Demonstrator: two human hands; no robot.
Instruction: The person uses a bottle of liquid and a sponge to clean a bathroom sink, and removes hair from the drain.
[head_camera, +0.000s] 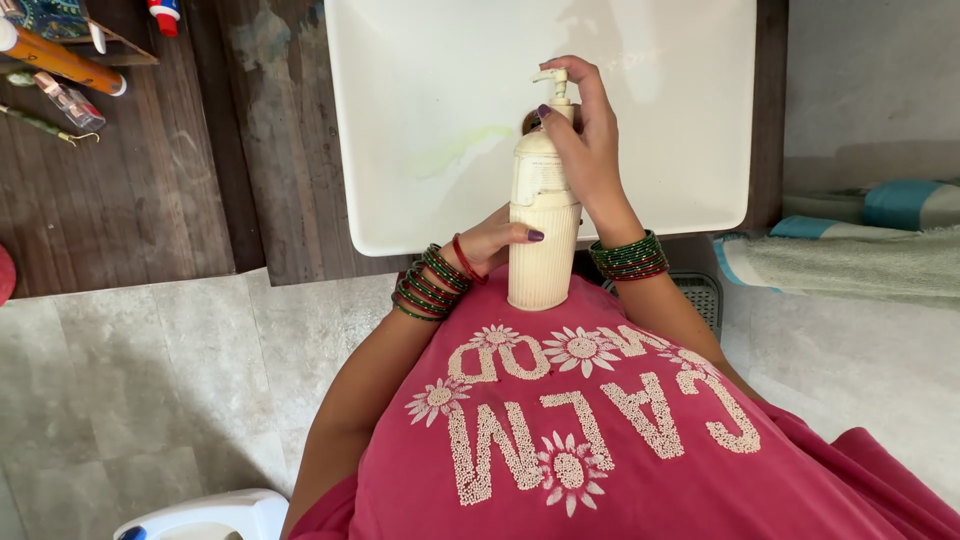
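Observation:
A cream pump bottle (544, 240) stands upright in front of my chest, over the near edge of a white sink basin (420, 120). My left hand (492, 240) wraps around the bottle's lower body from the left, its thumb across the front. My right hand (585, 140) grips the bottle's neck and pump head from the right, fingers curled over the top. Both wrists carry green and red bangles. My pink top with beaded flowers fills the bottom of the view.
A dark wooden counter (120, 200) holds an orange tube (60, 60), a small glass bottle (70, 100) and other toiletries at top left. Folded towels (860, 250) lie at right. A floor drain grate (700, 295) and grey tiles lie below; a white object (200, 515) sits bottom left.

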